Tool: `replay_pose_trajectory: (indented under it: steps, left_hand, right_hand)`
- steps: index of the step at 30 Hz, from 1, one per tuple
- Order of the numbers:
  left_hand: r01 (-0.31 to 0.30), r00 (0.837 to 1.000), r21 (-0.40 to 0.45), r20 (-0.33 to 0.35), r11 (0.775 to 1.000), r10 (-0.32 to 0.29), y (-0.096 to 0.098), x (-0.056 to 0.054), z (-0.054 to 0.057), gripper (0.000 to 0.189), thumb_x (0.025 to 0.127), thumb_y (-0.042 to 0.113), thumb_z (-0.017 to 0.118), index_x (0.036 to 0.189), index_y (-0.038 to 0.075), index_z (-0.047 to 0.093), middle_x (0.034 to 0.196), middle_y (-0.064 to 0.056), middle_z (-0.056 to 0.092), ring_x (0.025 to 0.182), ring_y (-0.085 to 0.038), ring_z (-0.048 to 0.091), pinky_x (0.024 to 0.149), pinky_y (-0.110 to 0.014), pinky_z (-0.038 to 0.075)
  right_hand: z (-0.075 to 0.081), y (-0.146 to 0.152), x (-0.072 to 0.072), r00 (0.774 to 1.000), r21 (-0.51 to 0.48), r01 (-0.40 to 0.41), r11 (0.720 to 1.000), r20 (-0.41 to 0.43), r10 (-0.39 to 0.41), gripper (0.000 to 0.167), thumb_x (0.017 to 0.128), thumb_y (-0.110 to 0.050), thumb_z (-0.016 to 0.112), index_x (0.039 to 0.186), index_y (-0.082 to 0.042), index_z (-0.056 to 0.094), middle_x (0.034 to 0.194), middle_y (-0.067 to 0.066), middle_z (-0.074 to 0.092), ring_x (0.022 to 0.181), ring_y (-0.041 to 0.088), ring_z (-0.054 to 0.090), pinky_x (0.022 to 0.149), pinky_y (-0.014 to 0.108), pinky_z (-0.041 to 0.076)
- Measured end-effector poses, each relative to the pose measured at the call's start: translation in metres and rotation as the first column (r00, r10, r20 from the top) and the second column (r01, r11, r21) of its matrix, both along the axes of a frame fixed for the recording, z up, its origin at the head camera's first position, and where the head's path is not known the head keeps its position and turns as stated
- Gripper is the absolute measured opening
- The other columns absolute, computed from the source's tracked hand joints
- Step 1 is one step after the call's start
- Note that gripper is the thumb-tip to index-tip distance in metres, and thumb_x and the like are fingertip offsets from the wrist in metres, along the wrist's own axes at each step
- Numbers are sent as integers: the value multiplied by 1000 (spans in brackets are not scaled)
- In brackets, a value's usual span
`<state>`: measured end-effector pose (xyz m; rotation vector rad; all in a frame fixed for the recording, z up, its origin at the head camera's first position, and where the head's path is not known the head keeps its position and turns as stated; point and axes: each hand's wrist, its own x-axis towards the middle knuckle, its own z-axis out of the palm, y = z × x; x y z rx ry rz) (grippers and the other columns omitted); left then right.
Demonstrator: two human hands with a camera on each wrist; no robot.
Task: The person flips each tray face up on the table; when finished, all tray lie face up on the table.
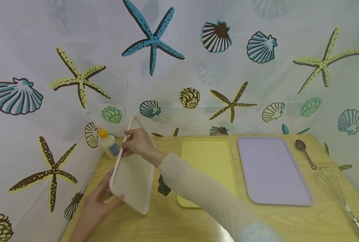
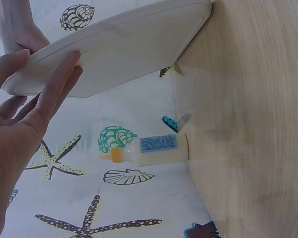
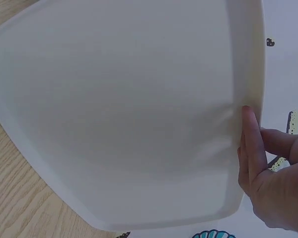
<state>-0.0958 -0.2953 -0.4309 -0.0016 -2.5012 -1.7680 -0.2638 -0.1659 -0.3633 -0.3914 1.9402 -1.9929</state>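
A white tray (image 1: 134, 181) stands tilted up on its long edge at the left of the table, its shallow inside facing right. My right hand (image 1: 138, 141) pinches its raised rim near the far end; in the right wrist view, fingers (image 3: 253, 144) lie on the inner side and the thumb is outside. Lower down, at the near corner, my left hand (image 1: 99, 201) holds the tray between thumb and fingers. Its fingers (image 2: 52, 94) rest against the tray's underside in the left wrist view. Behind the tray stands an upright glue bottle (image 1: 109, 146) with an orange cap.
A yellow tray (image 1: 205, 158) lies flat mid-table, partly under my right sleeve (image 1: 203, 191). Right of it are a purple tray (image 1: 273, 171), a dark spoon (image 1: 305, 154) and a wire whisk (image 1: 333, 188). A sea-patterned curtain (image 1: 179, 74) borders the wooden table (image 1: 167, 225).
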Motion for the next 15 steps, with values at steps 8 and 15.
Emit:
replay_pose_trajectory:
  steps: [8,15]
  left_hand:
    - [-21,997,26,72,999,19,-2,3,10,73,88,25,71,150,33,32,155,-11,30,109,6,56,82,-36,58]
    - [-47,998,25,53,999,45,3,6,17,70,88,24,71,149,22,37,150,-17,36,105,6,58,80,-35,59]
  right_hand:
    - [-3,0,0,1000,17,-8,1000,-29,8,52,84,11,66,135,5,51,82,11,61,71,38,70,53,34,60]
    - [-4,2,0,998,23,-37,999,-40,38,52,86,8,66,135,4,51,84,9,62,71,36,70,58,38,61]
